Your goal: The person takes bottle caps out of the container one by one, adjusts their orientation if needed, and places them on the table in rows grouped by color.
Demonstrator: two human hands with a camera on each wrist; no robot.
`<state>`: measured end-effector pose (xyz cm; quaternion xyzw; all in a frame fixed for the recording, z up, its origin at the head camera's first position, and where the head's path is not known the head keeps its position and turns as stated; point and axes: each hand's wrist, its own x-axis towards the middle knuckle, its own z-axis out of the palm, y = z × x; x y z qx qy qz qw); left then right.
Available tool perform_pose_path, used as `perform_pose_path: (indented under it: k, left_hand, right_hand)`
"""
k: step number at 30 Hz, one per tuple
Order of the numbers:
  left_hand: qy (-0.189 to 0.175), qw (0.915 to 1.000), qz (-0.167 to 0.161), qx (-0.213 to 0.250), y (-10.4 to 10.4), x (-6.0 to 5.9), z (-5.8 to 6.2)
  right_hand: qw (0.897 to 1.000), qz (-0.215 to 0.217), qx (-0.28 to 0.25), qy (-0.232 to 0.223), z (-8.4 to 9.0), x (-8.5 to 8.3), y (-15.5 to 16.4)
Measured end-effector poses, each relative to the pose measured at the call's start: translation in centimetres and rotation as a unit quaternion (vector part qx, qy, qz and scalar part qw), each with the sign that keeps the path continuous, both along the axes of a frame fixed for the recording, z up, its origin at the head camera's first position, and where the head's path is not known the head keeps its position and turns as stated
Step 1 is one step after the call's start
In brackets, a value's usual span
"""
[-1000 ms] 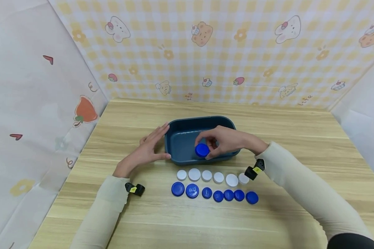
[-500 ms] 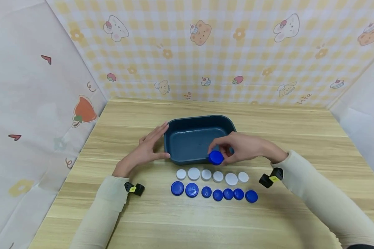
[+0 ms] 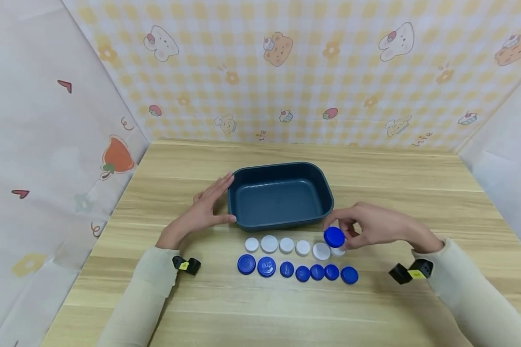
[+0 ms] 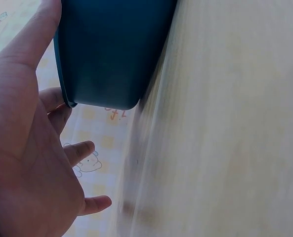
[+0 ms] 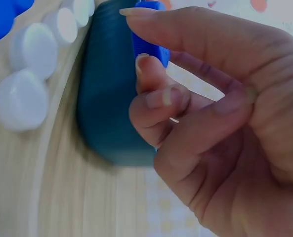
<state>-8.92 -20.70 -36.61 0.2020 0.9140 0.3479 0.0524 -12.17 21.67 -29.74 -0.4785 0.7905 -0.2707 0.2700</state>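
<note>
Lifted from emptied dark-blue plastic tray point(image 3: 282, 169), round blue bottle cap point(image 3: 334, 237) pinched by right hand point(image 3: 375, 226) above white caps row point(image 3: 294, 246); unplaced yet; left hand point(image 3: 201, 212) flat against tray.

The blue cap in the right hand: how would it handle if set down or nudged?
The blue cap looks like rigid plastic, probably light, as the right hand pinches it with fingertips alone. Flat, it should sit steady; on edge, it may roll.

Staged tabletop booth: cartoon-print backdrop point(image 3: 286, 72), wooden table point(image 3: 395, 178).
</note>
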Motion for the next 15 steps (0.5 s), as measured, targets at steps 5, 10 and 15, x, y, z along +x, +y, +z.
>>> perform_pose_path:
  k: [5,10,15]
  left_hand:
    - [-0.007,1.0000,-0.002,0.002,0.1,0.1,0.1]
    - [-0.014,0.9999,0.000,0.005,0.1,0.1,0.0]
    - [-0.018,0.9998,0.002,0.008,0.1,0.0,-0.1]
  right_hand:
    - [1.000,-0.007,-0.015,-0.001,-1.0,1.5,3.2]
    - [0.999,-0.028,-0.018,-0.002,-2.0,2.9,5.4]
    - [0.998,-0.051,-0.024,-0.003,-3.1,3.8,7.0]
